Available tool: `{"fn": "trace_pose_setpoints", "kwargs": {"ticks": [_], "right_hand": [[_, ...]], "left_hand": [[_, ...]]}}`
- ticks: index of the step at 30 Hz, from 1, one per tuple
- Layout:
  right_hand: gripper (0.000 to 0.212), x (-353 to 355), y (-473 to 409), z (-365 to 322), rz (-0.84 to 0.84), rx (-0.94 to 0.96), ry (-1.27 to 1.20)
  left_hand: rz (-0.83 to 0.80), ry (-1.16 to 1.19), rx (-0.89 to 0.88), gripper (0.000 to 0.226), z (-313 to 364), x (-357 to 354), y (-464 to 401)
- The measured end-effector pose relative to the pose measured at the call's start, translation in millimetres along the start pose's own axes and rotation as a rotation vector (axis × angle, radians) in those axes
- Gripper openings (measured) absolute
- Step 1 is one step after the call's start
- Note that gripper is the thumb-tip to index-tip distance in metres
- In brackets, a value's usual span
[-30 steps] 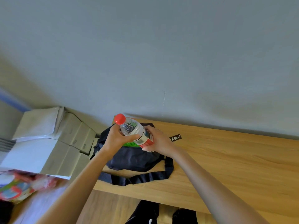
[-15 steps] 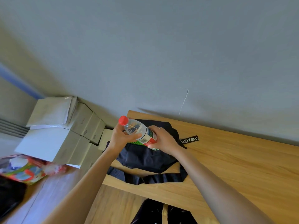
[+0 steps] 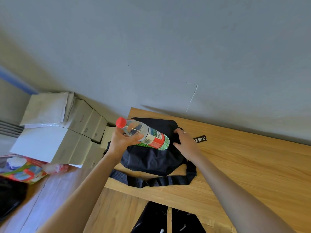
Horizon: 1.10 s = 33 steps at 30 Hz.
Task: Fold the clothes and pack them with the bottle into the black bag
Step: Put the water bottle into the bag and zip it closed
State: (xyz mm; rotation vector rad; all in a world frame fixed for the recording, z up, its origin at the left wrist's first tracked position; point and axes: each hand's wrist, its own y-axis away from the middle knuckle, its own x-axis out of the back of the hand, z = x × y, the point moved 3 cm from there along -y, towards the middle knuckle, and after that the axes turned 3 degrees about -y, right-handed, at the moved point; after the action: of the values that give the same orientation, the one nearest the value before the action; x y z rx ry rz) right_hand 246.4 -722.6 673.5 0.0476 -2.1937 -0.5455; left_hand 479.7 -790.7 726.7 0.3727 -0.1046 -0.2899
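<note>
The clear bottle (image 3: 144,134), red-capped and tilted with its base down, hung over the black bag (image 3: 151,158) at the worktop's (image 3: 244,165) far left corner. The left hand (image 3: 123,142) gripped the bottle near its neck. The right hand (image 3: 186,143) lay on the bag's right end, fingers loosely spread and holding nothing. The bag's strap (image 3: 159,181) trailed along the near edge. White boxes (image 3: 55,132) were stacked beyond the worktop's left edge

Clear water bottle (image 3: 146,134), red cap, gripped by left hand (image 3: 121,143) above black bag (image 3: 152,159); right hand (image 3: 187,145) resting on bag; wooden table (image 3: 244,165).
</note>
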Motion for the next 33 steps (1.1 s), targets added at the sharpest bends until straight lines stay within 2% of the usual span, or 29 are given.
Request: {"fn": "trace_pose_setpoints", "kwargs": {"ticks": [3, 5, 12, 16, 20, 27, 33], "right_hand": [[0.015, 2, -2, -5, 0.064, 0.018, 0.037], [0.006, 7, -3, -8, 0.092, 0.02, 0.019], [0.007, 20, -1, -15, 0.101, 0.039, -0.06], [0.007, 25, 2, -16, 0.107, 0.038, -0.056], [0.009, 26, 6, -13, 0.095, 0.026, -0.048], [0.01, 23, 12, -16, 0.11, 0.04, -0.004], [0.011, 25, 13, -22, 0.149, 0.063, 0.056]], "left_hand": [[0.004, 0.009, -0.005, 0.057, 0, -1, 0], [0.001, 0.013, 0.001, 0.058, 0, -2, 0], [-0.016, -0.048, -0.037, 0.064, 2, -26, 0], [-0.016, -0.076, -0.024, 0.06, -8, -45, -1], [-0.001, -0.082, 0.006, 0.073, -26, -50, 0], [0.023, -0.233, -0.051, 0.059, -31, -61, 2], [0.003, -0.236, -0.033, 0.063, -36, -68, -1]]}}
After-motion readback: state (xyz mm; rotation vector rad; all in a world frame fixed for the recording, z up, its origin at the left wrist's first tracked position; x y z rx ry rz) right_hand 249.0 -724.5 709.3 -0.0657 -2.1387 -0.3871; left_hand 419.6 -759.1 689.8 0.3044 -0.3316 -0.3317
